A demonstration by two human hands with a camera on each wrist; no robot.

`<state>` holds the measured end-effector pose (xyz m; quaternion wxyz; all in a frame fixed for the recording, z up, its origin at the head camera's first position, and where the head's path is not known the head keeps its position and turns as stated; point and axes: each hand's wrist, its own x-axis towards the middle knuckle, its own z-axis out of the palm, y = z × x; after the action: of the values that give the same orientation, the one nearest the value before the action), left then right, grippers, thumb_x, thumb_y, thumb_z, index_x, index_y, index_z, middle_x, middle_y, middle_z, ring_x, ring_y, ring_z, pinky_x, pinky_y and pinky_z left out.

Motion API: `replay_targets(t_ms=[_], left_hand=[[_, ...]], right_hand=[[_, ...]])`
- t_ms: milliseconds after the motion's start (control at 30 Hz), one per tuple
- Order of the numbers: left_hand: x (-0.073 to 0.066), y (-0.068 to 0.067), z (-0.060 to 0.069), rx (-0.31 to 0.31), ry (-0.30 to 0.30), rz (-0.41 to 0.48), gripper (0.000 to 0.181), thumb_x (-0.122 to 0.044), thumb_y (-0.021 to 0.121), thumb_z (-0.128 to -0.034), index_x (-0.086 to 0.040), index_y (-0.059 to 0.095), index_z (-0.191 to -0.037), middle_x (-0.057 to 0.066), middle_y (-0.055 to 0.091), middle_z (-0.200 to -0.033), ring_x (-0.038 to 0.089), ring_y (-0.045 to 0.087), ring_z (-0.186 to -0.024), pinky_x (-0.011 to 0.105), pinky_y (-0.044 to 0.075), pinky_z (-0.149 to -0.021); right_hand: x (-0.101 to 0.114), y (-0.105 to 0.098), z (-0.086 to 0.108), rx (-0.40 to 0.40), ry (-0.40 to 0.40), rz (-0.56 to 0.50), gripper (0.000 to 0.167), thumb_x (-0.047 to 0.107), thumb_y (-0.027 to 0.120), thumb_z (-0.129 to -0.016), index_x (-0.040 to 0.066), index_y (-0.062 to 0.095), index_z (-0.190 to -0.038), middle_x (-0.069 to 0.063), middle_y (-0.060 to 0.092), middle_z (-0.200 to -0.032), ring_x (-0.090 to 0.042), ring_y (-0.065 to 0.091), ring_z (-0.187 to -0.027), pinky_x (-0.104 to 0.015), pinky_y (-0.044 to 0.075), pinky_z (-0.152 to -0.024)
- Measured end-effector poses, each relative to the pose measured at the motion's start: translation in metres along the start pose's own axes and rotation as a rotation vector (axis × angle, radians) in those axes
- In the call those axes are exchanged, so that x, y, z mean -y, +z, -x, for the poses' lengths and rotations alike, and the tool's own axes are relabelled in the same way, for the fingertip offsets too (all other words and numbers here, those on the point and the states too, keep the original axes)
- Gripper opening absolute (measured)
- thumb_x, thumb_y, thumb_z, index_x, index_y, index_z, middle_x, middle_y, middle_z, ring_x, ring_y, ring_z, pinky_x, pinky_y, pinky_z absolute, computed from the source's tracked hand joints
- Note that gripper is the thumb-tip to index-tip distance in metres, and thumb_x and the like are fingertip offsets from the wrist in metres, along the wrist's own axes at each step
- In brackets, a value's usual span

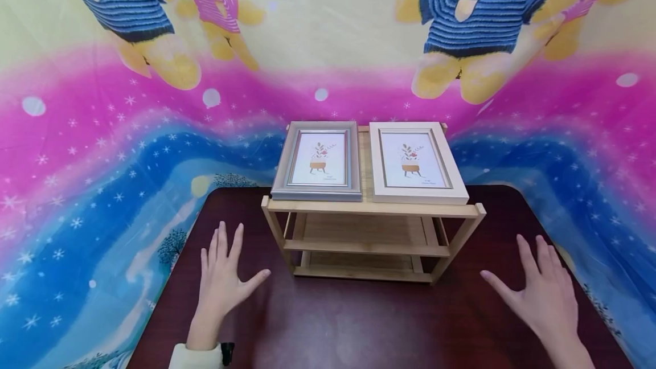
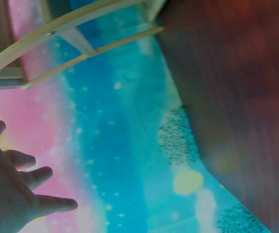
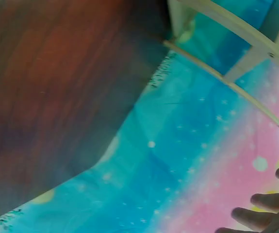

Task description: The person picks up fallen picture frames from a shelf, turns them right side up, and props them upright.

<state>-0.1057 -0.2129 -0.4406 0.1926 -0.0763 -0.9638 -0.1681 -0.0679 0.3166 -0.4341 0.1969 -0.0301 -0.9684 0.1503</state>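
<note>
My left hand (image 1: pixel 222 281) hovers over the left part of the table, its fingers spread and holding nothing. On the other side my right hand (image 1: pixel 543 289) is likewise spread, with nothing in it. Between them stands a light wooden shelf rack (image 1: pixel 366 247) with several tiers. Two picture frames lie face up side by side on its top: a silver-grey picture frame (image 1: pixel 283 169) at left and a white picture frame (image 1: pixel 376 164) at right. Each shows a print of a plant in an orange pot. Neither hand touches the rack or the frames.
The dark red-brown table (image 1: pixel 359 323) has rounded far corners. Close behind and along both sides hangs a printed cloth (image 1: pixel 328 33) with teddy bears, snowflakes and pink and blue bands. A dark band or clasp (image 1: pixel 228 353) shows at the left cuff.
</note>
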Motion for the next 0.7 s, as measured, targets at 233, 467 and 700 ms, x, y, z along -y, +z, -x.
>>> replay_targets(t_ms=[233, 467, 700], left_hand=[[-0.006, -0.018, -0.011, -0.076, 0.047, 0.142, 0.093, -0.063, 0.057, -0.0752, -0.018, 0.018, -0.147, 0.014, 0.011, -0.151, 0.043, 0.020, -0.130, 0.061, 0.020, -0.100], [-0.014, -0.037, -0.025, -0.134, 0.099, 0.258, 0.084, -0.046, 0.062, -0.0794, -0.017, 0.021, -0.146, 0.014, 0.031, -0.144, 0.037, 0.038, -0.122, 0.059, 0.033, -0.092], [-0.023, -0.052, -0.046, -0.222, 0.200, 0.452, 0.079, -0.007, 0.069, -0.0749, -0.011, 0.029, -0.143, 0.016, 0.052, -0.125, 0.029, 0.060, -0.092, 0.037, 0.050, -0.075]], right_hand=[[0.018, -0.022, -0.012, -0.029, 0.029, -0.067, 0.093, 0.049, 0.070, -0.071, 0.010, 0.027, -0.144, -0.022, 0.023, -0.145, -0.052, 0.028, -0.121, -0.068, 0.028, -0.080], [0.039, -0.043, -0.028, -0.128, -0.058, -0.153, 0.080, 0.041, 0.072, -0.071, 0.009, 0.042, -0.137, -0.024, 0.042, -0.133, -0.052, 0.042, -0.109, -0.064, 0.031, -0.076], [0.072, -0.061, -0.050, -0.309, -0.183, -0.317, 0.047, 0.023, 0.074, -0.071, 0.005, 0.064, -0.113, -0.011, 0.067, -0.089, 0.007, 0.056, -0.080, -0.022, 0.040, -0.069]])
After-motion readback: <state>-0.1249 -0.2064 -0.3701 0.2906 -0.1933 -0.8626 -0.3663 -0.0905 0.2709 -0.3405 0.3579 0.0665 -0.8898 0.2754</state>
